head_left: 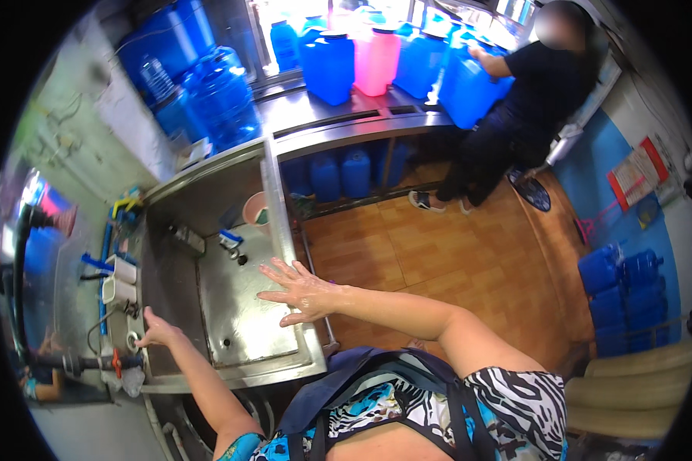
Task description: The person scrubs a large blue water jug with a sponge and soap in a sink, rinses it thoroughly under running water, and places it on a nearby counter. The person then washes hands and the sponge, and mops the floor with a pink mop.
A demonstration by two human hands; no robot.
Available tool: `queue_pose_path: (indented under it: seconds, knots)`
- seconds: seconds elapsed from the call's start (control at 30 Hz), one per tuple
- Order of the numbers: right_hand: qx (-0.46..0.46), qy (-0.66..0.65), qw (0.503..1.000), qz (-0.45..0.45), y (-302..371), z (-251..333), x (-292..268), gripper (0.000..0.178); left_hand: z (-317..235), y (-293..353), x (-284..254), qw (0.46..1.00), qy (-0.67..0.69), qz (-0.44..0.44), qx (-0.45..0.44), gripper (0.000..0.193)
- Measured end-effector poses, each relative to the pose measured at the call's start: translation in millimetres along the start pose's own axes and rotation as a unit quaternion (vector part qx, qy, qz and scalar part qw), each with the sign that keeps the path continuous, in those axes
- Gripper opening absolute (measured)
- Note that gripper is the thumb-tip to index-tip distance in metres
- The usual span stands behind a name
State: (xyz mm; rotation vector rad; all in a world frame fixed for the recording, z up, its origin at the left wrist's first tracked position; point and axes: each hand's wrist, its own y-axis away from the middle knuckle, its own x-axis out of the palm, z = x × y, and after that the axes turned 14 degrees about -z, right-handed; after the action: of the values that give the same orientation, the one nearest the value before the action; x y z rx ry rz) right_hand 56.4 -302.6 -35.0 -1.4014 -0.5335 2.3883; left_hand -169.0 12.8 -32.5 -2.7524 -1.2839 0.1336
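My right hand [298, 293] hangs over the right rim of a steel sink [246, 315], its fingers spread, its skin looking wet with some suds, and nothing in it. Over at the sink's left edge, my left hand [161, 330] has thumb and fingers apart beside a small round white fitting [133, 339]; whether it touches the fitting is unclear. Inside the basin lie a blue-and-white brush [229, 239], a dark-capped bottle [186, 239] on its side and a pink bowl [256, 208] with something green in it.
White holders [120, 291] and a red-handled valve [116, 363] line the left wall. Large clear-blue bottles [223, 96] stand behind the sink. On the far steel counter [307, 137], another person [527, 100] reaches to a blue water container [469, 88]. More blue containers [621, 269] are stacked right.
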Motion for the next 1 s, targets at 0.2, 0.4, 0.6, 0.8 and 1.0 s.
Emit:
queue_pose_path:
  seconds: [0.2,0.4,0.6,0.8,1.0]
  knots:
    - [0.201,0.052,0.973,-0.104,187.7,-67.4,-60.9,0.065,-24.3,279.8,-52.4,0.855,0.081,0.283,0.427,0.096]
    - [0.59,0.089,0.802,0.012,473.4,-88.7,-86.7,0.054,37.1,466.6,-101.7,0.593,-0.068,0.557,0.577,0.077]
    - [0.742,0.035,0.637,0.206,687.1,-35.4,-110.2,0.034,202.0,503.4,-54.8,0.362,-0.463,0.656,0.474,0.049]
    - [0.907,-0.137,0.396,-0.045,787.4,4.7,-145.6,0.037,284.5,452.8,-18.0,0.236,-0.587,0.771,0.069,0.046]
    - [0.929,-0.19,0.223,-0.225,807.0,3.9,-180.5,0.038,272.6,531.7,30.1,-0.053,-0.361,0.862,0.35,0.036]
